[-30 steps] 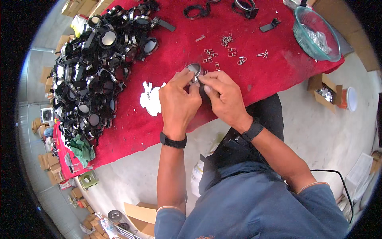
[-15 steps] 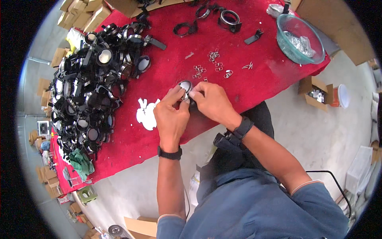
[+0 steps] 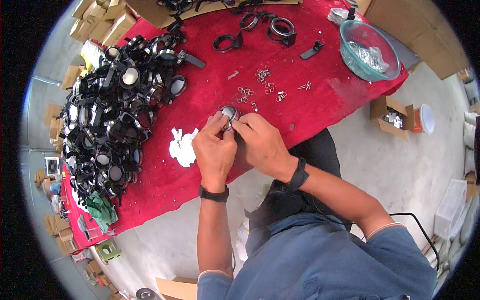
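Note:
My left hand (image 3: 216, 150) pinches a round, metal-rimmed, watch-like piece (image 3: 229, 112) with a pale face, just over the red cloth. The fingers of my right hand (image 3: 260, 140) close on its near right edge. Fingertips cover the lower part of the piece. White flat discs with tabs (image 3: 183, 149) lie left of my left hand. Beyond my hands are several small wire-like metal buckles (image 3: 245, 94) and a few thin pins (image 3: 305, 86).
A big heap of black-strapped round pieces (image 3: 112, 115) fills the table's left. Black rings (image 3: 226, 43) and a strap piece (image 3: 312, 50) lie at the back. A teal plastic basket (image 3: 350, 60) holds clear bags. An open carton (image 3: 395, 131) and a white-lidded bucket (image 3: 426, 119) stand on the floor.
The view has shifted slightly. My right hand has come a little lower and left around the round piece; both hands still hold it.

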Motion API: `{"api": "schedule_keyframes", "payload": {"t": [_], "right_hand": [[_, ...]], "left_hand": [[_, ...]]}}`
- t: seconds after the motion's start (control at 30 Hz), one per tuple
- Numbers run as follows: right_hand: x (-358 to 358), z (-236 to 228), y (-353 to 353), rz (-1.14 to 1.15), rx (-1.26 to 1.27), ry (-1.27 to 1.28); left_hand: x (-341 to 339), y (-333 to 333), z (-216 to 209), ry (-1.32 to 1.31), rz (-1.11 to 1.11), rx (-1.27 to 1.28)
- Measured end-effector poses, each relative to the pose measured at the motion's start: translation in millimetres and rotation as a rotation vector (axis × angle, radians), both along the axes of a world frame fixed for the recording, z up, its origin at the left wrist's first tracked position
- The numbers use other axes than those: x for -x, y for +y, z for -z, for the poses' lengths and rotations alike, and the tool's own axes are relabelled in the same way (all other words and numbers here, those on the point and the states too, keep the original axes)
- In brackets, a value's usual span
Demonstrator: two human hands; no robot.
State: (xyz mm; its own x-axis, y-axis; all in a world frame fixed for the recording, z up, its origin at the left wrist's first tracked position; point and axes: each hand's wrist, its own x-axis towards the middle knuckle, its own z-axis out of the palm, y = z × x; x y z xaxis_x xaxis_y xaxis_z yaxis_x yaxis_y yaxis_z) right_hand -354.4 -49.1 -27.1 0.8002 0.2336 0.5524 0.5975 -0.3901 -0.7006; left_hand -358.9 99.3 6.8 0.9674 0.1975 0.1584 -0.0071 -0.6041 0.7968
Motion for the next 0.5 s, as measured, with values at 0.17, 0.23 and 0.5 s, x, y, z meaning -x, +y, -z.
{"api": "schedule_keyframes", "payload": {"t": [0.17,0.23,0.5], "right_hand": [[-72.1,-16.2,-66.9,0.016,0.304,-0.172],[-119.2,-21.3,-117.2,0.162,0.569,-0.199],[-210.2,2.3,-194.2,0.207,0.962,-0.343]], "left_hand": [[5.5,11.0,1.7,0.018,0.045,-0.065],[8.8,11.7,-3.7,0.049,0.095,-0.046],[14.7,11.9,-9.8,0.044,0.145,-0.123]]}}
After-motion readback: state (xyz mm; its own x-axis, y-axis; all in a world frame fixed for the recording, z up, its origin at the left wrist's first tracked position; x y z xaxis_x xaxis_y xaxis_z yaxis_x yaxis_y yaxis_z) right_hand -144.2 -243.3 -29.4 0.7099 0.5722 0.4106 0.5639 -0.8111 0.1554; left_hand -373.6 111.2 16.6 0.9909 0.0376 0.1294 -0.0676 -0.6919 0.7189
